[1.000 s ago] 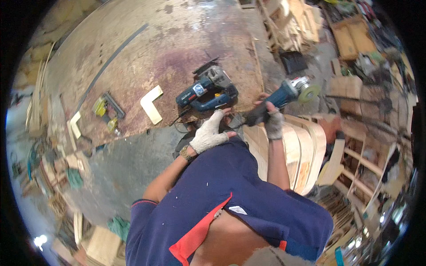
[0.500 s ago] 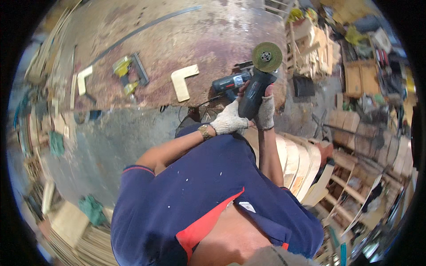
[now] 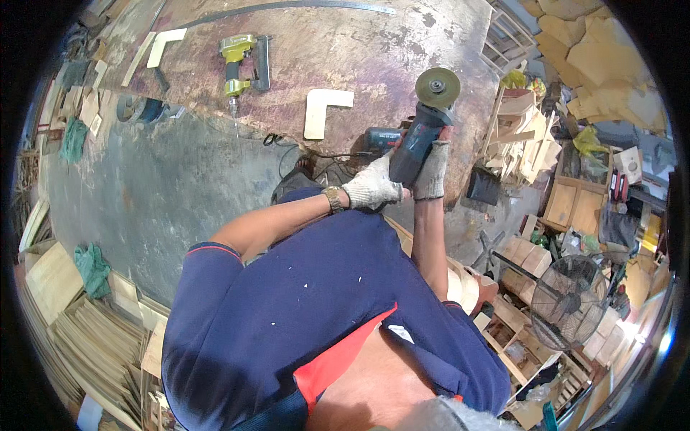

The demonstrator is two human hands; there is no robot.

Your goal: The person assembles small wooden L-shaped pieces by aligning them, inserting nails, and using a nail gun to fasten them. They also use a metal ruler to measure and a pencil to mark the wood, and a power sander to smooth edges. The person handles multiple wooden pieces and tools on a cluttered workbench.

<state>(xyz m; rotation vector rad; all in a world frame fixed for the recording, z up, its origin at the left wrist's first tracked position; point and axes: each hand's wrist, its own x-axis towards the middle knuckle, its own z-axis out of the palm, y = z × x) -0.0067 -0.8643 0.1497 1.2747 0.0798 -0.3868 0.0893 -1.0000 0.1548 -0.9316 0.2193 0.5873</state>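
Observation:
In a white knit glove, my left hand (image 3: 375, 182) is closed round the rear of a dark angle grinder (image 3: 415, 147). My gloved right hand (image 3: 433, 169) grips its right side, nearer the head, fingertips bare. The grinder's round greenish disc (image 3: 438, 87) points away from me, its face turned up with the centre nut showing. Just left of it a second dark power tool (image 3: 382, 138) lies on the worktable (image 3: 316, 57), partly hidden by the grinder. An L-shaped wooden piece (image 3: 316, 118) rests farther left.
A yellow-green nail gun (image 3: 241, 63), another L-shaped wooden piece (image 3: 159, 50) and a long metal ruler (image 3: 302, 4) lie on the table. Wood offcuts (image 3: 521, 136) are heaped to the right. A black fan (image 3: 568, 302) stands at the lower right; stacked boards (image 3: 86, 352) fill the lower left.
My view has shifted, so the fan now shows and the tabletop things sit elsewhere in it. Both hands still hold the grinder, which is tilted slightly differently.

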